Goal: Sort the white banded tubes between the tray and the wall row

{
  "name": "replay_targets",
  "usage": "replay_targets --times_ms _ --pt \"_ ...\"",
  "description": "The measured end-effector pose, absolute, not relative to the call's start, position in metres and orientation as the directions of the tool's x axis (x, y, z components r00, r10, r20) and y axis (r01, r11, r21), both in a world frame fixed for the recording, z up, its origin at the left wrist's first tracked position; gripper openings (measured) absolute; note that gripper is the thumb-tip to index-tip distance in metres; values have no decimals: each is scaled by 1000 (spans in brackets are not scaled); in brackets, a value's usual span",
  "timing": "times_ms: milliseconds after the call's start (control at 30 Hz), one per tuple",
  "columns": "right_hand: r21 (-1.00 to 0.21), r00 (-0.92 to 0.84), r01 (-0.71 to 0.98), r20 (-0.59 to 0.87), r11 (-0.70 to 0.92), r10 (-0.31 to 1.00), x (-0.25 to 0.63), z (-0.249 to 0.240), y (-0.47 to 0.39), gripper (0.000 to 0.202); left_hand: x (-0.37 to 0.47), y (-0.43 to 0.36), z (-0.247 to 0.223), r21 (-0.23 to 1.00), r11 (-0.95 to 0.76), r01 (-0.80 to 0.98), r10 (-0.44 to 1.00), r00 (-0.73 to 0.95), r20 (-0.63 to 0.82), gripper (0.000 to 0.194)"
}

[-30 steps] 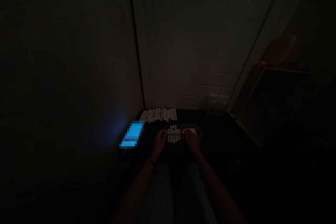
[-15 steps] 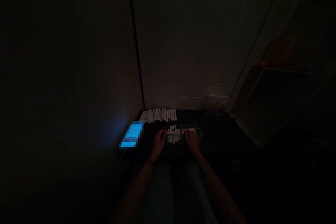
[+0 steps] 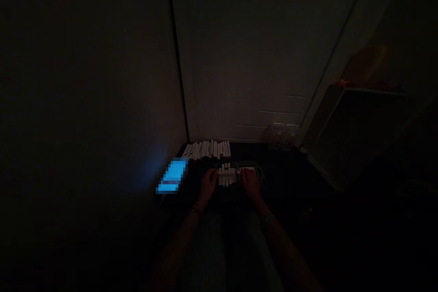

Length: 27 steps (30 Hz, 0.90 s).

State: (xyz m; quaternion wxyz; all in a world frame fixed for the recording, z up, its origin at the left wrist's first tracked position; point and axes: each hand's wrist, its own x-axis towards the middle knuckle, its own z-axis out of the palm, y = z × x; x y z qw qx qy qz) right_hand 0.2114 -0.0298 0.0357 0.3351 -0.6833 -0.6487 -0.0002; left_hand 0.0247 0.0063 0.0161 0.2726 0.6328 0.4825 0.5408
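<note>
A white marker (image 3: 226,173) lies crosswise between my two hands, with a pinkish part at its right end. My left hand (image 3: 208,181) is closed on its left end. My right hand (image 3: 251,180) is closed at the pinkish right end. Under the marker sits a clear plastic case (image 3: 262,174), opened out, with several white markers (image 3: 225,181) standing side by side in its left half. Something white shows in the right half, partly covered by my right hand. The dim light hides finer detail of my fingers.
A row of several white markers (image 3: 207,149) lies along the back left of the dark table (image 3: 290,173). A lit, pixelated screen (image 3: 172,176) stands at the left edge. Two clear containers (image 3: 283,137) stand at the back right, against the wall. Beyond them is a shelf unit (image 3: 369,123).
Both hands and the marker between them stay nearly where they were. The picture has shifted only very slightly.
</note>
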Motion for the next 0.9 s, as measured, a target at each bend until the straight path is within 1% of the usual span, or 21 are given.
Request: replay_targets --times_ms 233,367,567,700,900 --pt "-457 129 885 427 91 895 211 35 -29 42 24 6 18 871 -390 300 907 -37 419 25" --pt "-442 122 892 443 97 888 210 35 -29 41 25 6 17 878 -375 296 908 -71 412 25" --pt "-437 123 896 421 82 899 208 37 -29 42 25 7 16 870 -380 313 901 -88 425 24" --pt "-471 124 879 373 73 919 210 35 -23 45 24 10 15 860 -387 333 891 -104 442 24" --pt "-584 82 808 238 75 968 219 37 -3 47 23 11 14 837 -399 375 883 -89 460 25"
